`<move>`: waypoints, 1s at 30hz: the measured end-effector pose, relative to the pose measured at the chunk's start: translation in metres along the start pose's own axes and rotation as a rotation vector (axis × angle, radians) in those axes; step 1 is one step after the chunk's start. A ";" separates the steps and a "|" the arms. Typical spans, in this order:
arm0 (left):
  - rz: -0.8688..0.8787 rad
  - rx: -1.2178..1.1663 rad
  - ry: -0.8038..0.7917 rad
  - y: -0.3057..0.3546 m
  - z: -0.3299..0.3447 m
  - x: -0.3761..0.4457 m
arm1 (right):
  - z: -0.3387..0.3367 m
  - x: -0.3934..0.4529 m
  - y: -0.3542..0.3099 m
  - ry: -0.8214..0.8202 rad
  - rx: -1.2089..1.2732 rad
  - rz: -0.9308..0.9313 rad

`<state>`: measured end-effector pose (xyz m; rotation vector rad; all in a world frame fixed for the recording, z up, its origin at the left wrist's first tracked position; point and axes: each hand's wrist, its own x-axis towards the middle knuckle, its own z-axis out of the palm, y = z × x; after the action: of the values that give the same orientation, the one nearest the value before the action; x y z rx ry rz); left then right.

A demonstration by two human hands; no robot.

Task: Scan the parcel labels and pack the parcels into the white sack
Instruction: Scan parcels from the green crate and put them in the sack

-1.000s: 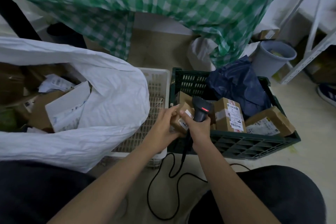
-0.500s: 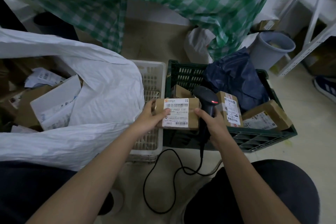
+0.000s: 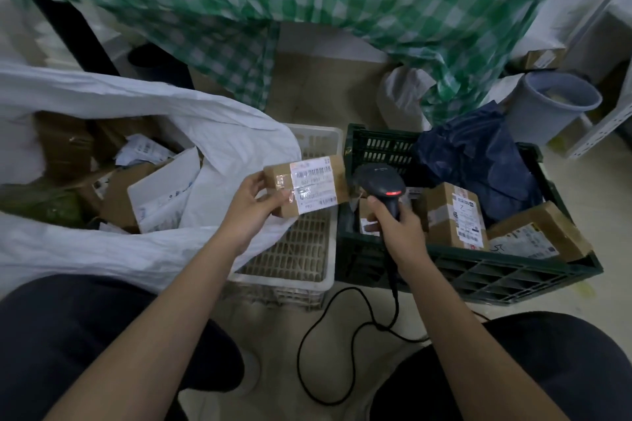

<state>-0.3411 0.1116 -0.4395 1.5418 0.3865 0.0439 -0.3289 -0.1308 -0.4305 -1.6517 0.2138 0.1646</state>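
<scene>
Head view: the white sack [image 3: 102, 102], left of the green crate [image 3: 478, 270], already holds several boxes and mailers, so the packing looks well under way. At least 3 labelled parcels [image 3: 456, 215] are left in the crate. The left hand [image 3: 253, 205] pinches 1 small parcel [image 3: 307, 190] by its left end, label up, just left of the crate and above the white basket [image 3: 307, 249], near the sack's mouth. The right hand [image 3: 398, 225] is wrapped round the scanner [image 3: 379, 181] handle over the crate's left end.
</scene>
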 end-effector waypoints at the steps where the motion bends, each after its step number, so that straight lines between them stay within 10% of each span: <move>1: 0.013 -0.004 0.030 0.004 -0.006 -0.001 | 0.008 -0.004 -0.002 -0.055 -0.018 0.006; 30: 0.122 -0.122 0.272 0.042 -0.087 -0.025 | 0.069 -0.053 -0.020 -0.232 -0.239 -0.160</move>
<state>-0.3791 0.1899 -0.3910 1.4401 0.4947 0.3696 -0.3742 -0.0582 -0.4053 -1.8617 -0.1183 0.2663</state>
